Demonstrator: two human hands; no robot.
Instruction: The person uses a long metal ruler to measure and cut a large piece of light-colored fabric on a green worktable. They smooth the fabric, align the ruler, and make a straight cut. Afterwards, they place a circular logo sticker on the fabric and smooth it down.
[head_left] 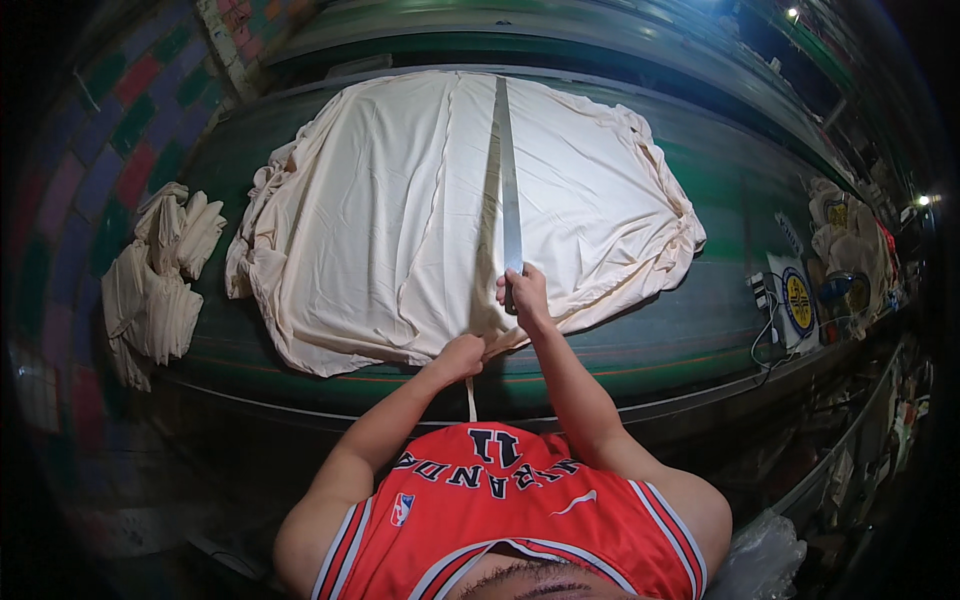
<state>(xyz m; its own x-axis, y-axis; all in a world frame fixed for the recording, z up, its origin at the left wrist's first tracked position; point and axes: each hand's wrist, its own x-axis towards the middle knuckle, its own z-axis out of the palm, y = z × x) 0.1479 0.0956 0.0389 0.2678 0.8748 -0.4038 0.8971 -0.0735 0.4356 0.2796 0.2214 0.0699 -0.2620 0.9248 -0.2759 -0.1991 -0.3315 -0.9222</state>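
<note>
A large piece of cream fabric (370, 220) with bunched edges lies spread on the green table (720, 300). My right hand (525, 290) is closed on the near end of a long flat metal blade (508, 180), which extends away from me over the fabric, its far end near the back edge. A shaded line in the fabric runs just left of the blade. My left hand (460, 355) is closed on the fabric's near edge, left of and nearer than my right hand, and a narrow cream strip (471, 400) hangs below it.
A crumpled cream cloth pile (155, 290) lies at the left, by a painted brick wall (130, 140). At the right are printed emblems (795, 300), a small device with cables (762, 300) and more cloth (840, 220). Long rails (400, 45) cross behind; clear plastic (760, 550) is low right.
</note>
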